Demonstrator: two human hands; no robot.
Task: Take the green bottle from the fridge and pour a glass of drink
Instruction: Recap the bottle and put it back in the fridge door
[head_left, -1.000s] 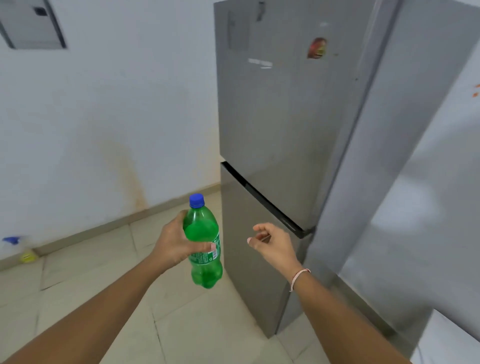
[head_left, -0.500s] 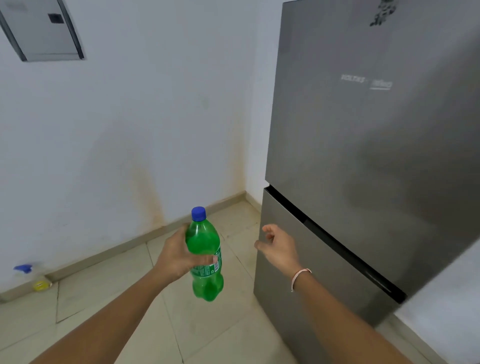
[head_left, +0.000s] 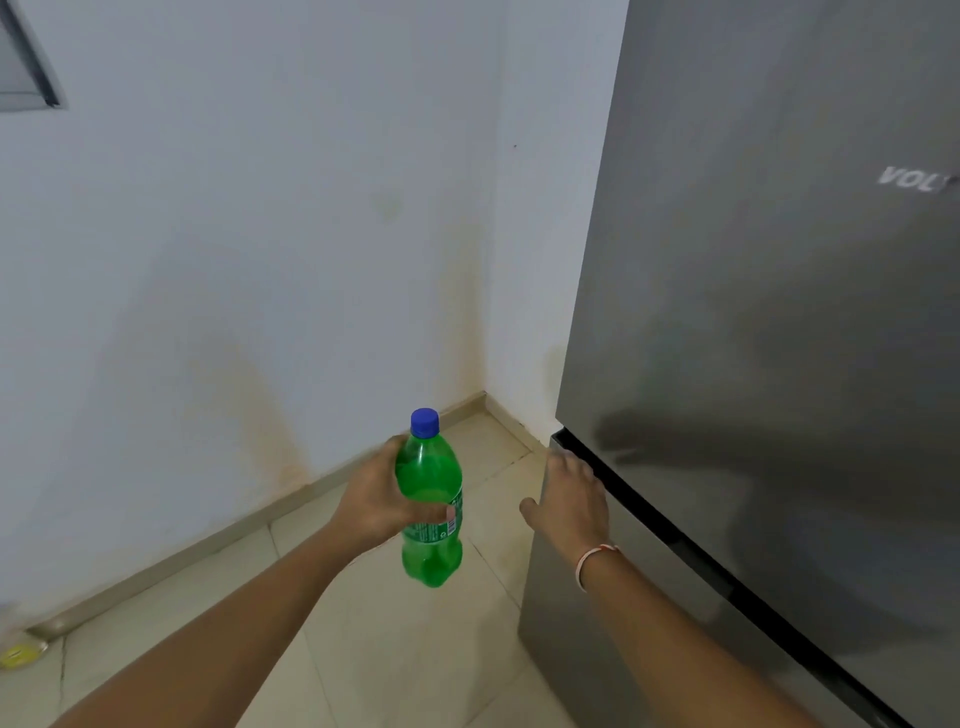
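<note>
My left hand (head_left: 376, 496) grips a green plastic bottle (head_left: 429, 499) with a blue cap around its middle and holds it upright over the floor. The grey two-door fridge (head_left: 769, 322) fills the right side, both doors closed. My right hand (head_left: 571, 496) is open, fingers spread, resting on the top left corner of the lower door by the dark gap between the doors. No glass is in view.
A stained white wall (head_left: 234, 260) runs along the left and meets a corner beside the fridge. Beige floor tiles (head_left: 405, 649) lie below. A small yellow object (head_left: 18, 656) sits by the skirting at far left.
The view has swung left, so the fridge now sits further right. My right hand has reached forward onto the lower door's top corner. The bottle stays upright in my left hand.
</note>
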